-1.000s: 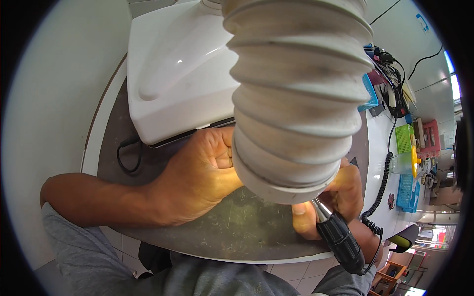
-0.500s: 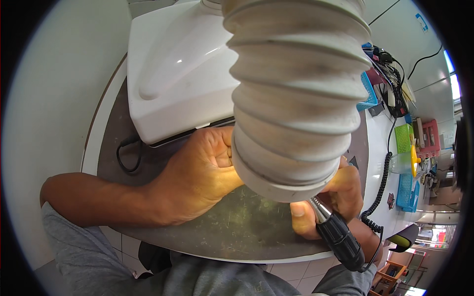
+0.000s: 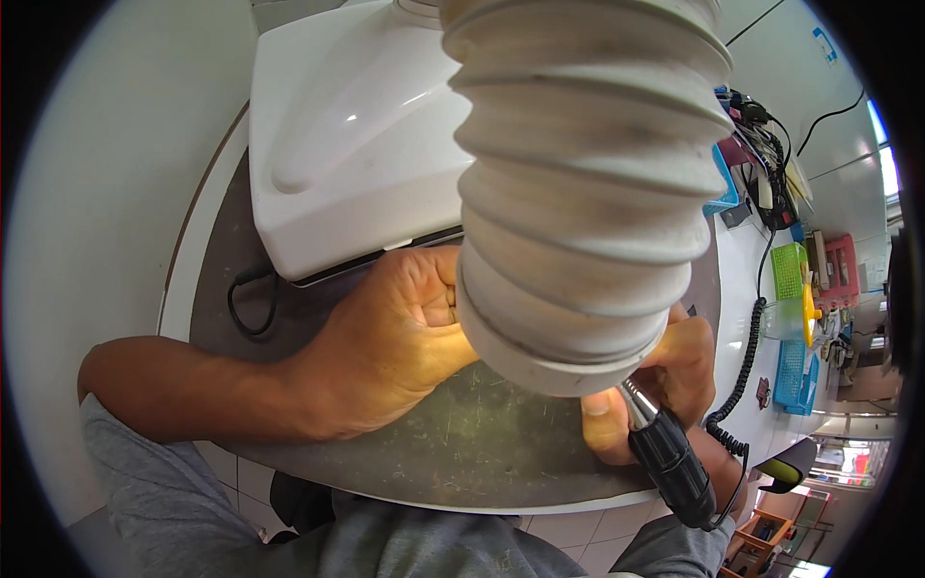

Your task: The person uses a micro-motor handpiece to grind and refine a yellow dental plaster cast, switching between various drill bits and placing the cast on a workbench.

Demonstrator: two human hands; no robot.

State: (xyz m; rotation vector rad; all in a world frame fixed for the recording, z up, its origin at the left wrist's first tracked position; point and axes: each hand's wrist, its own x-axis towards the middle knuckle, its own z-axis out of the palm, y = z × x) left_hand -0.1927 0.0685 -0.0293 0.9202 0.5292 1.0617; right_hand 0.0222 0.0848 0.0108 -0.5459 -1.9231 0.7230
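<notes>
Your ribbed white hose (image 3: 593,173), filling the upper centre, hides the tool's tip, so a slip there could go unseen. Your left hand (image 3: 395,342), left of centre, is curled, its fingertips covered; I cannot tell what they hold. Your right hand (image 3: 686,361), right of centre, grips the black handpiece (image 3: 673,472) at lower right; its coiled cord (image 3: 744,371) could snag and tug it.

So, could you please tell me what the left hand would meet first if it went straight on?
In line with the left hand comes the corrugated white hose; it seems nearer the camera, though, so the hand may pass beneath, perhaps meeting the right hand.
</notes>
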